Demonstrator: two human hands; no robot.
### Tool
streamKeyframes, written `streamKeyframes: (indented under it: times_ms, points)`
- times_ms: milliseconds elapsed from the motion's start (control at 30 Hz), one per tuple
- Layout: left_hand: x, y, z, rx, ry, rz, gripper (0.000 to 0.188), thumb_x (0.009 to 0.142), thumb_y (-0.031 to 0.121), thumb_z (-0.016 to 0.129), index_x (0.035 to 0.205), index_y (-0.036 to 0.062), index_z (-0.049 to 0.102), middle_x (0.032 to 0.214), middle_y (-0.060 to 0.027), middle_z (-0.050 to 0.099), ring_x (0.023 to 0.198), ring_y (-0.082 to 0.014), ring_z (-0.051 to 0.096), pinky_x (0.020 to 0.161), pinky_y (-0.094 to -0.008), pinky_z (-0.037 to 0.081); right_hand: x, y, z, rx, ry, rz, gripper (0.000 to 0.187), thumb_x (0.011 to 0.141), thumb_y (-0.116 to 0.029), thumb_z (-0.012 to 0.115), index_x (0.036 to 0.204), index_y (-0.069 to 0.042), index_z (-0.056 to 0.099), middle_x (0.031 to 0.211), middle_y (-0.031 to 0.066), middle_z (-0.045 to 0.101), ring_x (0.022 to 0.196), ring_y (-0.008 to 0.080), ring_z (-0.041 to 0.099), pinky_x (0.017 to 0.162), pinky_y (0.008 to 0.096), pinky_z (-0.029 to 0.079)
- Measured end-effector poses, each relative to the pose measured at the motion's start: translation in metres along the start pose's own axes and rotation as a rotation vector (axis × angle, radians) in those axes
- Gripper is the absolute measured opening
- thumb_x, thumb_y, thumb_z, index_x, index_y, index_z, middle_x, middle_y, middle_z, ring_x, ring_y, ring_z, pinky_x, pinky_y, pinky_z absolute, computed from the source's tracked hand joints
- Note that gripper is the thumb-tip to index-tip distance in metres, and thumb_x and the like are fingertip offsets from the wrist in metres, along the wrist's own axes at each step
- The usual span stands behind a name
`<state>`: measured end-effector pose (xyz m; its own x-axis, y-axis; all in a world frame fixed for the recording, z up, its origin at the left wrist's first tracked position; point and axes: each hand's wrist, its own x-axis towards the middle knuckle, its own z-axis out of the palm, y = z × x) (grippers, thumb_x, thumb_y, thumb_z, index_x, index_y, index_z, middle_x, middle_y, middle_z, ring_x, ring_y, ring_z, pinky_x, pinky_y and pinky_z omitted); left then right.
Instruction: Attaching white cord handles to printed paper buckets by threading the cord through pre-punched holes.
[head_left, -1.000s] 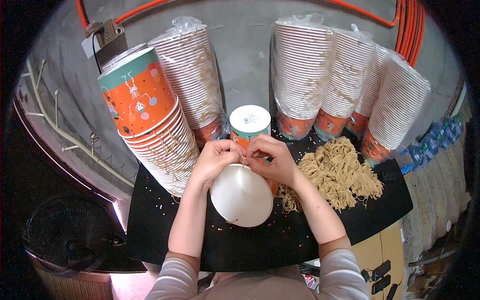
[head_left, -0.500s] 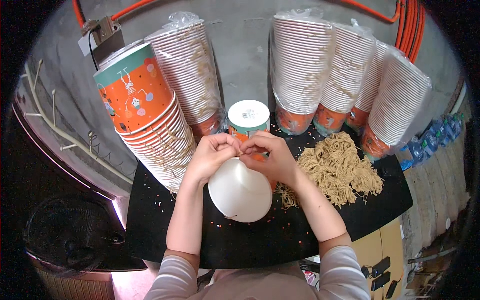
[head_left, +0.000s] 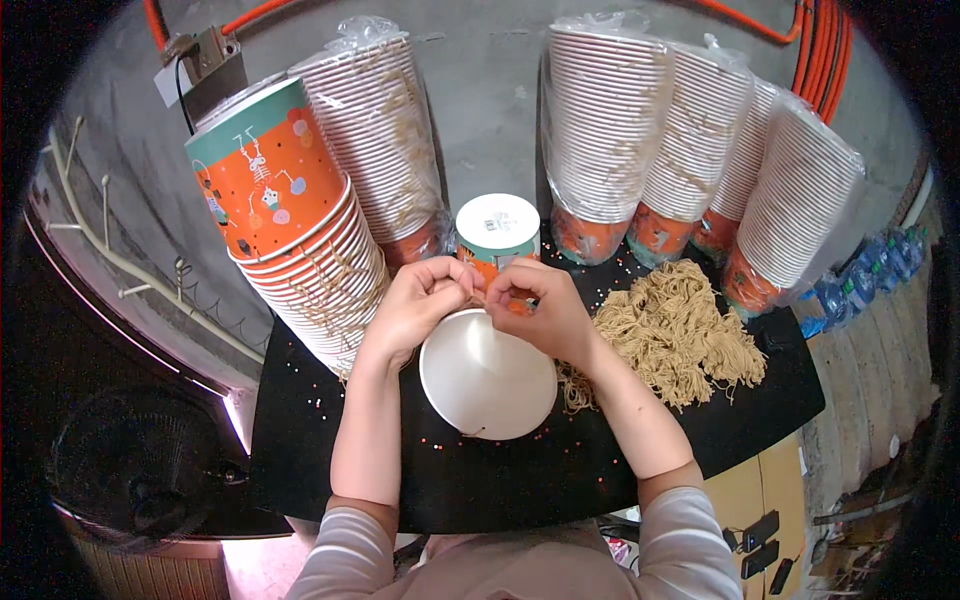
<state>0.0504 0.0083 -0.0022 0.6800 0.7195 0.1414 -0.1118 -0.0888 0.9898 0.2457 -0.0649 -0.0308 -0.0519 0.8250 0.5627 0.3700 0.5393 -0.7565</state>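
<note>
A paper bucket lies tipped in front of me, its smooth white inside facing me. My left hand and my right hand meet at its far rim. Both hands are closed in pinches, fingertips almost touching, on what looks like a short bit of tan twine. The twine is tiny here and partly covered by my fingers. At the bucket's near rim a small dark spot with a thread shows. Behind my hands an upside-down bucket stands, white base up, its side orange and green.
A heap of tan twine lies right of my right hand on the black table. Tall bagged bucket stacks stand at the back. A leaning stack of orange buckets with twine is at left, above a fan.
The bucket has shifted slightly right and up, and its opening faces me more fully. My hands stay at its far rim, the right fingers now curled into a rounder ring.
</note>
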Motion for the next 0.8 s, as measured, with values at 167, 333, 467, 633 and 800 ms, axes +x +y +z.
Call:
streamKeyframes:
  times_ms: [167, 333, 467, 633, 800]
  points:
    - [-0.002, 0.003, -0.001, 0.084, -0.083, -0.03, 0.014, 0.094, 0.004, 0.066, 0.107, -0.0019, 0.069, 0.098, -0.0038, 0.071, 0.087, -0.0072, 0.066, 0.08, -0.0235, 0.053, -0.001, 0.003, -0.001, 0.017, -0.02, 0.044, 0.01, 0.083, 0.002, 0.075, 0.092, 0.001, 0.07, 0.091, 0.0044, 0.064, 0.086, 0.0086, 0.064, 0.079, 0.0226, 0.054]
    - [-0.001, 0.003, -0.004, 0.152, -0.078, -0.03, 0.012, 0.096, 0.008, 0.068, 0.103, -0.002, 0.07, 0.09, -0.003, 0.073, 0.082, -0.0053, 0.066, 0.077, -0.0219, 0.052, -0.001, 0.004, -0.001, 0.031, -0.028, 0.071, 0.01, 0.084, 0.001, 0.075, 0.092, 0.001, 0.07, 0.091, 0.0045, 0.064, 0.086, 0.0083, 0.064, 0.079, 0.0227, 0.054]
    - [-0.001, 0.002, -0.003, 0.113, -0.049, -0.036, 0.01, 0.096, 0.008, 0.069, 0.098, -0.0017, 0.07, 0.086, -0.0027, 0.073, 0.077, -0.0042, 0.065, 0.071, -0.0201, 0.051, -0.001, 0.001, -0.001, 0.01, -0.04, 0.055, 0.009, 0.084, 0.001, 0.076, 0.092, 0.001, 0.07, 0.091, 0.0044, 0.065, 0.086, 0.0084, 0.064, 0.079, 0.0233, 0.054]
    - [0.002, -0.008, -0.005, 0.168, 0.025, 0.022, 0.01, 0.094, 0.009, 0.071, 0.094, -0.0014, 0.07, 0.084, -0.0029, 0.073, 0.074, -0.0059, 0.066, 0.068, -0.0205, 0.051, 0.001, 0.002, -0.002, -0.006, -0.053, 0.037, 0.008, 0.085, 0.001, 0.074, 0.091, 0.001, 0.07, 0.09, 0.0039, 0.065, 0.085, 0.0083, 0.063, 0.078, 0.0234, 0.053]
    - [0.001, -0.004, -0.006, 0.271, 0.033, -0.045, 0.012, 0.096, 0.009, 0.071, 0.094, -0.0022, 0.07, 0.088, -0.0039, 0.074, 0.077, -0.0051, 0.066, 0.068, -0.0206, 0.051, 0.001, 0.007, -0.007, 0.035, -0.088, 0.075, 0.005, 0.086, 0.001, 0.073, 0.09, 0.001, 0.07, 0.088, 0.0023, 0.064, 0.085, 0.0068, 0.062, 0.076, 0.0227, 0.052]
